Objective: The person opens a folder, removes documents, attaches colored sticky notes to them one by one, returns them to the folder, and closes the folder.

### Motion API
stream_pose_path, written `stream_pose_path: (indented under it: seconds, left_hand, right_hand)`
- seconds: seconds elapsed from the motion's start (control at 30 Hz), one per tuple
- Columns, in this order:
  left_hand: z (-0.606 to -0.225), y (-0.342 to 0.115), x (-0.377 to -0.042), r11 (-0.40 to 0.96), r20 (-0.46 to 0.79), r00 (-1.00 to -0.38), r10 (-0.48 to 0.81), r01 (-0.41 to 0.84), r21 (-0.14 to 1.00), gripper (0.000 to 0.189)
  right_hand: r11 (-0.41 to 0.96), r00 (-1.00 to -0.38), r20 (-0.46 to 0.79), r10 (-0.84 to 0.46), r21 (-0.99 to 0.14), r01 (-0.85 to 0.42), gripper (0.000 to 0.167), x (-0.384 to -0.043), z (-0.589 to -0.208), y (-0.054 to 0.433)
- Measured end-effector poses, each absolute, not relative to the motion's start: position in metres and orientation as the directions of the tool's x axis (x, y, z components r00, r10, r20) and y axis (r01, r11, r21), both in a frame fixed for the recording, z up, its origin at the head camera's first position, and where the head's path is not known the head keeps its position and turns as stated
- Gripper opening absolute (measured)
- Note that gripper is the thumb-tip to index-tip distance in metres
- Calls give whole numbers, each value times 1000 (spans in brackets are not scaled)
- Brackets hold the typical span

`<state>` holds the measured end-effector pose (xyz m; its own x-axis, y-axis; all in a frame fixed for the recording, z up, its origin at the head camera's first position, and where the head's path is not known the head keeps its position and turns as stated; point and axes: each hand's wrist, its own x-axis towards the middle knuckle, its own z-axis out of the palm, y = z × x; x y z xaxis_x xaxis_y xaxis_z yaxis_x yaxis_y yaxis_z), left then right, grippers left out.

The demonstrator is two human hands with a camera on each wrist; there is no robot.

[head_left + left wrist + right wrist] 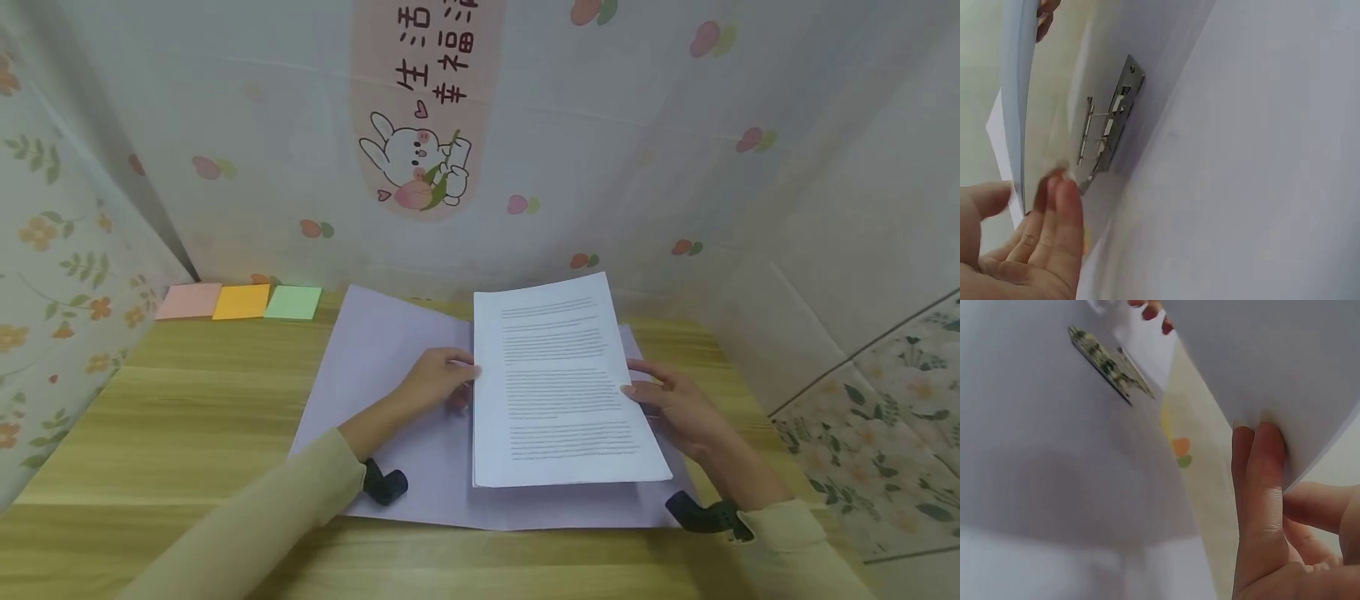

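A stack of white printed sheets (562, 383) is held up over an open lilac folder (382, 358). My left hand (438, 379) pinches the stack's left edge, thumb in front and fingers behind. On the opposite edge my right hand (678, 412) grips the sheets, its thumb on the printed face and its fingertips (1266, 440) against the back in the right wrist view. Beneath the raised paper, a metal clip (1113, 122) is fixed inside the folder, its lever standing up in the left wrist view. The stack hides this clip in the head view.
Pink (189, 301), orange (241, 302) and green (293, 302) paper squares lie in a row at the table's back left. The wooden table (172, 400) meets a patterned curtain (300, 150) behind. Dark wrist mounts (384, 483) sit at both cuffs.
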<state>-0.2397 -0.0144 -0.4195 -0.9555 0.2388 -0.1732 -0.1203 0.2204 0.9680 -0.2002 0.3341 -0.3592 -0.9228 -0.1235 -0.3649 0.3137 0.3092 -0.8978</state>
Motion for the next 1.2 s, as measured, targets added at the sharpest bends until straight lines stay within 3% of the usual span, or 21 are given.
stream_pose_path:
  seconds: [0.23, 0.33, 0.47, 0.57, 0.67, 0.87, 1.2]
  left_hand:
    - [-422, -38, -240, 149, -221, -945, 241, -189, 971, 38]
    - [-426, -53, -241, 157, -220, -946, 238, -186, 970, 38]
    - [-427, -77, -240, 182, -208, -950, 234, -168, 969, 38]
    - [-425, -93, -236, 212, -187, -956, 227, -139, 967, 40]
    - [-422, -109, -231, 252, -168, -963, 210, -113, 961, 41]
    - [-414, -144, -220, 319, -162, -973, 164, -103, 942, 45]
    - [-397, -189, -204, 423, -213, -969, 125, -142, 895, 52]
  right_hand:
    - [366, -930, -348, -115, -886, 286, 66, -192, -374, 314]
    - [461, -963, -257, -74, -865, 196, 56, -181, -384, 304]
    - [741, -997, 0, -81, -669, -60, 43, -164, -397, 291]
    - [868, -982, 102, -161, -459, -190, 52, -150, -406, 280]
    - [914, -977, 22, -213, -350, -207, 77, -138, -414, 269]
    - [972, -968, -220, -123, -223, -73, 112, -129, -430, 260]
    - [980, -971, -205, -123, -179, -86, 108, -139, -438, 320]
